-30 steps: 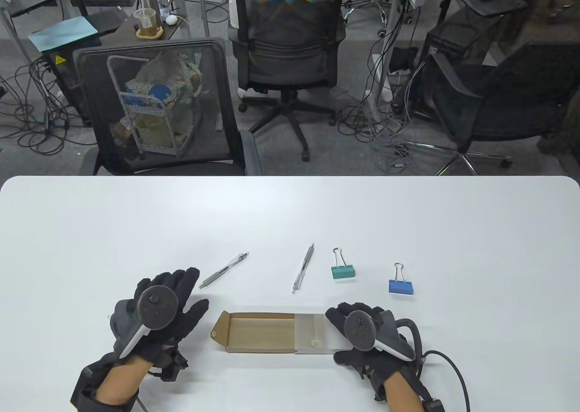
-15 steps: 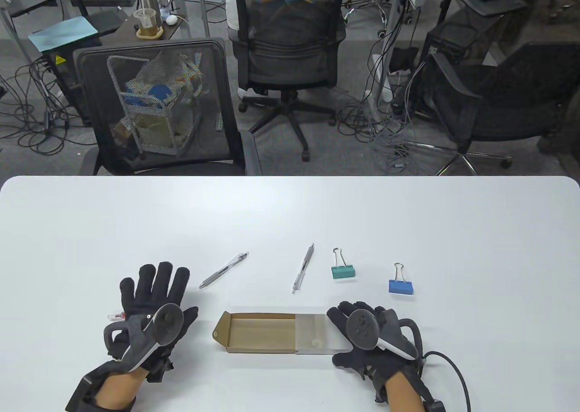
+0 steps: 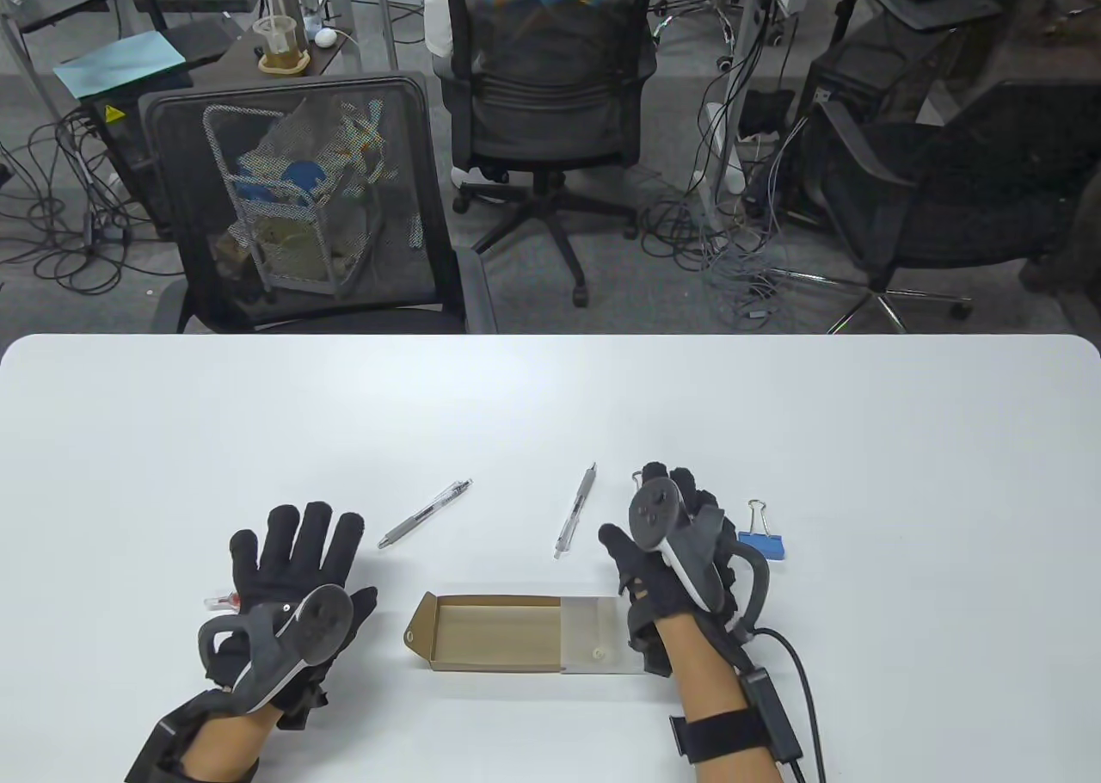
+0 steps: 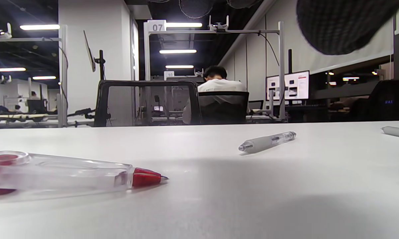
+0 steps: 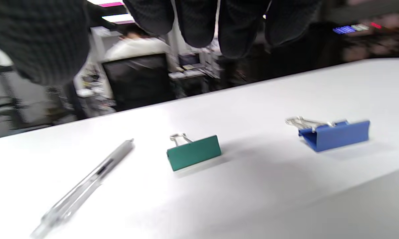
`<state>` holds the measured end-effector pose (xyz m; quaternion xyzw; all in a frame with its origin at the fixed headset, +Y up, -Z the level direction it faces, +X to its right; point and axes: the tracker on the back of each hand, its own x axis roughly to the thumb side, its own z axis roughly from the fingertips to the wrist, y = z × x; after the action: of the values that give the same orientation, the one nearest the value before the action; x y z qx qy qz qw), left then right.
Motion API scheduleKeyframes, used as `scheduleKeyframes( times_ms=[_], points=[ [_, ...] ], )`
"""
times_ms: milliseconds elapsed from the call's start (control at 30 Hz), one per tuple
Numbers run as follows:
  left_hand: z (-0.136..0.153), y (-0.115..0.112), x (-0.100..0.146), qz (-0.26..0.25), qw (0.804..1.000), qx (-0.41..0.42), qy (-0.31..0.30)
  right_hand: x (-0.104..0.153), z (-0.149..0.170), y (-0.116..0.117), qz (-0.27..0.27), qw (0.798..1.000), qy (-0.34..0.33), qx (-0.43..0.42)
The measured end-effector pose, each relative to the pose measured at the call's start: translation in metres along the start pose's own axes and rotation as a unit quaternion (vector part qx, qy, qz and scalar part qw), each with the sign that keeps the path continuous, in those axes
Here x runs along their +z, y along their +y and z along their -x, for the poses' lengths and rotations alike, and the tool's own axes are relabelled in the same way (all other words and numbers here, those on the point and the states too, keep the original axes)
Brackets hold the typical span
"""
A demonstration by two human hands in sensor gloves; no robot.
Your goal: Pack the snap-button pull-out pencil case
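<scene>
The pencil case lies near the front edge: a brown cardboard tray (image 3: 490, 632) pulled out leftward from its clear sleeve (image 3: 598, 635). My left hand (image 3: 297, 551) lies flat and open on the table left of the tray, over a clear red-tipped tool (image 3: 219, 599) that also shows in the left wrist view (image 4: 63, 172). My right hand (image 3: 667, 508) hovers open over the green binder clip (image 5: 193, 152), which it hides in the table view. A blue binder clip (image 3: 764, 542) lies to its right. Two grey pens (image 3: 425, 514) (image 3: 575, 509) lie behind the tray.
The white table (image 3: 550, 404) stretches far behind the items. Two office chairs (image 3: 301, 206) (image 3: 546, 86) stand beyond its far edge. A cable (image 3: 796, 671) trails from my right wrist.
My right hand left the sleeve's right end and moved forward over the green clip. My left hand drew back from the pen and flattened on the table left of the tray.
</scene>
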<state>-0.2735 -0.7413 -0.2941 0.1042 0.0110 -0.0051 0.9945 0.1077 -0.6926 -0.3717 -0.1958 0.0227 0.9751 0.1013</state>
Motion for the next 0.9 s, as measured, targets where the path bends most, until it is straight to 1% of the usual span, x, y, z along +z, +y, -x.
scheduleKeyframes(
  times_ms=[67,100,200,300,367,400,500,567,700,800,900],
  points=[
    [0.001,0.001,0.000,-0.002,1.000,0.000,0.001,-0.016,-0.009,0.002,-0.010,0.999,0.024,0.021],
    [0.001,0.001,0.000,-0.002,1.000,0.001,0.001,-0.023,-0.014,0.004,-0.008,0.998,0.041,0.047],
    [0.001,0.000,0.000,-0.002,1.000,0.000,0.001,-0.038,-0.023,0.013,-0.021,0.991,0.069,0.111],
    [0.001,0.000,0.000,-0.001,1.000,-0.001,0.000,-0.048,-0.030,0.025,-0.041,0.985,0.085,0.145],
    [0.001,0.001,0.000,0.000,1.000,-0.001,0.001,-0.051,-0.033,0.030,-0.040,0.983,0.089,0.158],
    [0.001,0.001,0.000,0.000,1.000,-0.001,0.001,-0.054,-0.036,0.034,-0.039,0.979,0.092,0.179],
    [0.001,0.002,0.000,0.002,1.000,-0.001,0.002,-0.057,-0.039,0.037,-0.050,0.971,0.101,0.213],
    [0.001,0.002,0.000,0.004,1.000,-0.001,0.003,-0.057,-0.040,0.037,-0.054,0.970,0.103,0.215],
    [0.001,0.003,0.000,0.006,1.000,-0.001,0.005,-0.054,-0.039,0.039,-0.082,0.965,0.112,0.222],
    [0.002,0.003,0.000,0.007,1.000,0.000,0.005,-0.052,-0.038,0.040,-0.081,0.964,0.113,0.225],
    [0.002,0.003,0.000,0.007,1.000,0.000,0.006,-0.052,-0.039,0.040,-0.065,0.966,0.109,0.227]
  ],
)
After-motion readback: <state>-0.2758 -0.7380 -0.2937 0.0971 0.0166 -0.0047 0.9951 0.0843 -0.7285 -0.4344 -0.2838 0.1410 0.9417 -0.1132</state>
